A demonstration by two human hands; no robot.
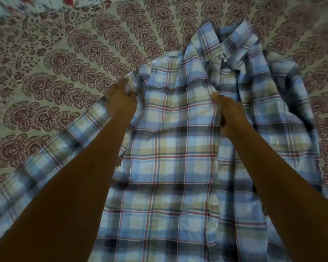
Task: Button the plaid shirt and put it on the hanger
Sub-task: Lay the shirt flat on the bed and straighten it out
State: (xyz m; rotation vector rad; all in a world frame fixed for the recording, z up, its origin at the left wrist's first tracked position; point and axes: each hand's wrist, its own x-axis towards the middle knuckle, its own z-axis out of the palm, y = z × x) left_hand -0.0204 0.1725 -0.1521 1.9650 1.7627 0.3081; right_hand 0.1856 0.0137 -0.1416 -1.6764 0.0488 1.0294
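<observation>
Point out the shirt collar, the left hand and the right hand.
shirt collar (233, 37), head view, on the blue right collar flap.
left hand (120, 103), head view, on its back, gripping the shoulder.
right hand (228, 108), head view, on its back, gripping the front edge.

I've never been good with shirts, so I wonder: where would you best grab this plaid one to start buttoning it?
Probably the front edge just below the collar, pinched from above, as the right hand does. The plaid shirt lies flat, front up, on the bedspread, so that edge is reachable; the left hand holds the shoulder.

We're getting one head cam only, looking fwd and down, sitting close over the plaid shirt (170, 148) on the bedspread (55, 63).
</observation>
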